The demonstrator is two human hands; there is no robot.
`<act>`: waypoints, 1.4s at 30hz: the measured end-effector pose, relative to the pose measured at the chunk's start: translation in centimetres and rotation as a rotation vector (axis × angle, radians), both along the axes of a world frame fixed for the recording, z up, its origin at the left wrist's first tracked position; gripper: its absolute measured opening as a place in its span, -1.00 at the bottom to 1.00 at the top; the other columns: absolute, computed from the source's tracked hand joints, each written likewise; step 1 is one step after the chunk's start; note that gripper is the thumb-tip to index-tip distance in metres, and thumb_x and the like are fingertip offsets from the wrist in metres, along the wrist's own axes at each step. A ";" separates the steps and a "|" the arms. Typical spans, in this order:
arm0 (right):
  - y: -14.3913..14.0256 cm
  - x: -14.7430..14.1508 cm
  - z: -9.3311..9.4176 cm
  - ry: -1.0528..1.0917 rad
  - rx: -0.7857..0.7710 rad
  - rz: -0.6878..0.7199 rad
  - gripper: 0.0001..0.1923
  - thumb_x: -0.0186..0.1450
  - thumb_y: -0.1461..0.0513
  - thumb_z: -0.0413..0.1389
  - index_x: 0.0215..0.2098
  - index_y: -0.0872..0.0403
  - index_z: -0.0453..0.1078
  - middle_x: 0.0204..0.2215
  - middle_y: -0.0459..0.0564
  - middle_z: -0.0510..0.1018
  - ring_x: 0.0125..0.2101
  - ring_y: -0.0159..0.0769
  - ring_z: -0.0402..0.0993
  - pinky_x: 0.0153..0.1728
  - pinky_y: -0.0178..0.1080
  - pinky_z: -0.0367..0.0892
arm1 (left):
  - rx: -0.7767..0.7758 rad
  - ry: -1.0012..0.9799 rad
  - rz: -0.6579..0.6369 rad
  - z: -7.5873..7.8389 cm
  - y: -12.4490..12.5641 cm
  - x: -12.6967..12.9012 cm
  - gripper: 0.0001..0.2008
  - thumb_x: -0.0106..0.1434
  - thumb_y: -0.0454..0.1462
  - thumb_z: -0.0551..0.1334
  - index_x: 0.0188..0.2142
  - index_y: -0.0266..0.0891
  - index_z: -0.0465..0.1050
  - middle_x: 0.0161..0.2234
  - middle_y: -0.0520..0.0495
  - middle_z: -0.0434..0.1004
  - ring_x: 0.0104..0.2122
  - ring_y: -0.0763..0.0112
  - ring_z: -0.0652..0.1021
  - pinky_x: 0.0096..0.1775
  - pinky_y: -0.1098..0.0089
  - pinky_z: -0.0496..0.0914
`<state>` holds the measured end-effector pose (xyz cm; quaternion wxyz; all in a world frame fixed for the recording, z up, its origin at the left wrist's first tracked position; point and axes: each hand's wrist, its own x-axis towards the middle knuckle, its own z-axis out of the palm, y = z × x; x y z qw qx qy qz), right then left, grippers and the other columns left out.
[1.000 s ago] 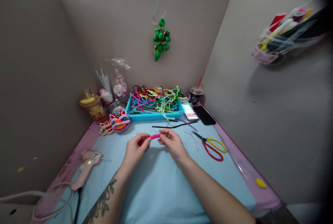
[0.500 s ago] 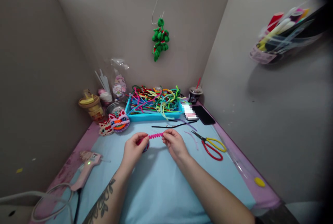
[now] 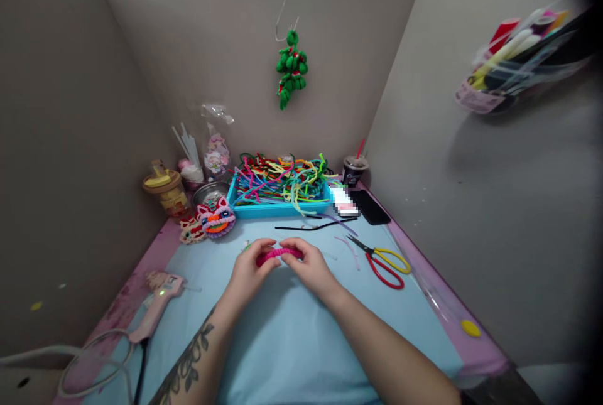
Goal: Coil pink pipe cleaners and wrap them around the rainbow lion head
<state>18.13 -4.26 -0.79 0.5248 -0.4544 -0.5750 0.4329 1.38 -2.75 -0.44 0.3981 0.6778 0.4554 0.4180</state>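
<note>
Magenta fuzzy material, wound into a ridged, closely turned coil [image 3: 281, 253], lies between your two hands above the middle of the cloth [image 3: 287, 342]. Your left hand [image 3: 249, 265] pinches the left end between thumb and curled fingers; your right hand [image 3: 312, 263] pinches the right end in the same way. The coil runs nearly level between the two grips, and your fingers hide its ends.

The cloth is smooth, pale blue and lightly creased at the near side. Just beyond your hands, thin black stems [image 3: 301, 228] lie roughly crosswise. Farther back, a shallow, rectangular bright-blue tray [image 3: 282, 211] holds a tangled heap of multicoloured fuzzy stems [image 3: 282, 180].

To the right of your hands, scissors [image 3: 371, 252] lie with dark metal blades parted and looped handles, one red and one yellow. Beyond them rests a flat, black, rounded-corner phone [image 3: 370, 206].

At far left, a plush lion-like head [image 3: 218, 221] in lilac, orange and red overlaps a smaller cream-and-red piece [image 3: 191, 232], near a round metal bowl [image 3: 201, 194]. At near left, a smooth pink glue gun [image 3: 155, 309] shows a small green light.
</note>
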 end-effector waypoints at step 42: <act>-0.4 0.1 0.3 -0.284 0.319 -0.083 -0.87 0.23 0.34 0.07 -0.35 0.02 0.44 -0.39 -0.03 0.49 -0.26 -0.25 0.41 -0.21 -0.21 0.31 | 0.217 0.275 0.041 0.3 -0.5 0.5 -0.77 0.23 -0.12 0.17 -0.36 -0.22 0.48 -0.42 -0.04 0.57 -0.38 0.36 0.53 -0.24 0.38 0.38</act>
